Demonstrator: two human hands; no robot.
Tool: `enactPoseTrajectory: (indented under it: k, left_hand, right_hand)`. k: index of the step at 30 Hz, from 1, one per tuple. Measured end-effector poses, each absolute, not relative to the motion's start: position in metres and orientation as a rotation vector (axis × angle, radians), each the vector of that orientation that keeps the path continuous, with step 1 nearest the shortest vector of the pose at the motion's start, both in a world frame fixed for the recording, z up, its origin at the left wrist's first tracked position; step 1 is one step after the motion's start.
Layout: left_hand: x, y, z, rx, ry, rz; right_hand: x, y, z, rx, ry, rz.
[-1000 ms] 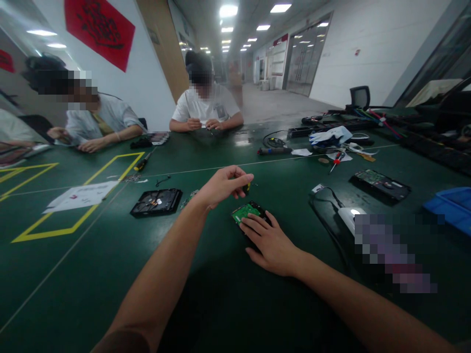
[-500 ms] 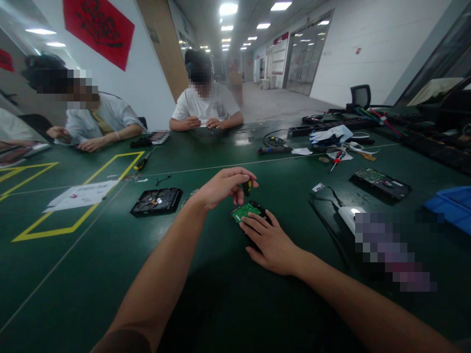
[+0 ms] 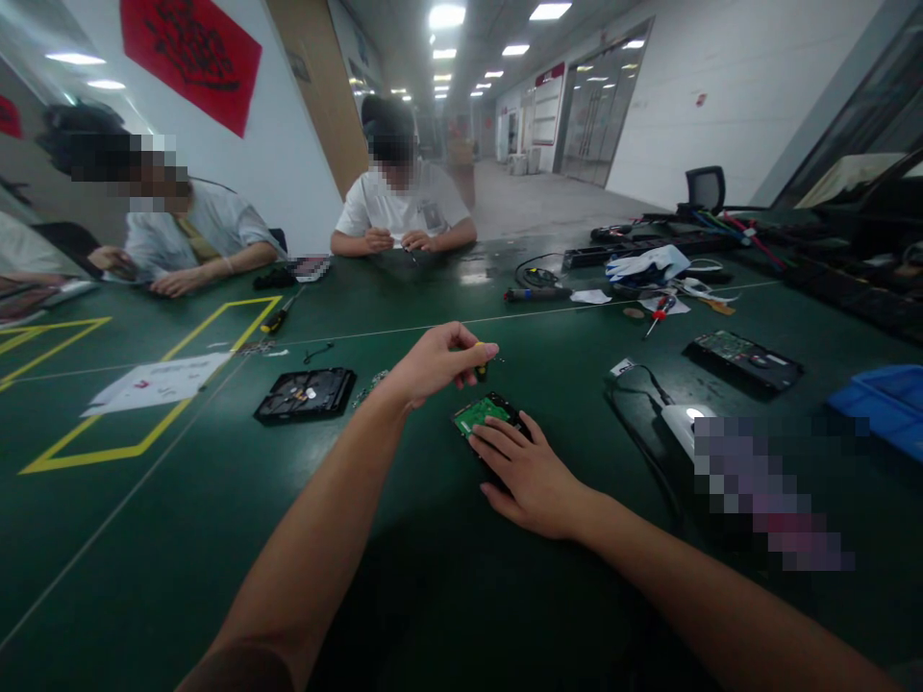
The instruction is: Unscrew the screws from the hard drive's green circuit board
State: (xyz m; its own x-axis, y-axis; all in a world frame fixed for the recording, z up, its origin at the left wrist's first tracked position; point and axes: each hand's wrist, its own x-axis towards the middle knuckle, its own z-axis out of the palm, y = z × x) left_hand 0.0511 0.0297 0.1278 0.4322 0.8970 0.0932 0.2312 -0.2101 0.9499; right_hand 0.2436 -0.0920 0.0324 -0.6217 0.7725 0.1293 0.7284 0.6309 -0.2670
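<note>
A hard drive (image 3: pixel 472 414) with a green circuit board lies on the dark green table in front of me. My right hand (image 3: pixel 530 473) rests over its near right part, fingers spread flat and covering much of it. Above its far side, my left hand (image 3: pixel 445 365) is closed around a screwdriver (image 3: pixel 482 363) with a black and yellow handle. Most of the screwdriver is hidden by the fingers, and the hand stays apart from the drive.
Another hard drive (image 3: pixel 307 394) sits left, near small screws (image 3: pixel 371 386); a third drive (image 3: pixel 742 359) lies right. A white device with a cable (image 3: pixel 678 420), a blue bin (image 3: pixel 880 404) and a red screwdriver (image 3: pixel 661 309) are also right. A co-worker (image 3: pixel 404 207) sits across.
My left hand's fingers have closed in, and the screwdriver in them has turned, its handle shifting slightly. My right hand and the hard drive have stayed put.
</note>
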Motion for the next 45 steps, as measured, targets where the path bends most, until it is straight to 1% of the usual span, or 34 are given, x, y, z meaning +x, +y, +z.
enactPoseTrajectory:
  k: [3,7,15,23,29,33,45]
  left_hand:
    - [0.0502,0.0302,0.1275,1.708,0.991,0.859]
    - [0.0491,0.0275,0.1312,1.703,0.870,0.770]
    - [0.0474,0.0270,0.1329,1.535,0.745,0.736]
    - [0.0492,0.0289,0.1304,1.646,0.811,0.781]
    - [0.0499,0.0300,0.1283,1.720,1.026,0.911]
    - [0.0513,0.0294,0.1276,1.770,1.086,0.920]
    - [0.0487,0.0296,0.1294,1.630,0.799,0.785]
  right_hand:
    - [0.2433,-0.0923,0.0336,-1.230,-2.623,0.279]
    - [0.2426,-0.0924,0.0328,-1.240,-2.626,0.279]
    - [0.2427,-0.0928,0.0328,-1.236,-2.625,0.280]
    - [0.2427,-0.0928,0.0320,-1.237,-2.622,0.267]
    - [0.2433,-0.0922,0.0314,-1.234,-2.622,0.272]
    - [0.2436,-0.0919,0.0334,-1.230,-2.624,0.282]
    - [0.2425,-0.0924,0.0316,-1.242,-2.626,0.264]
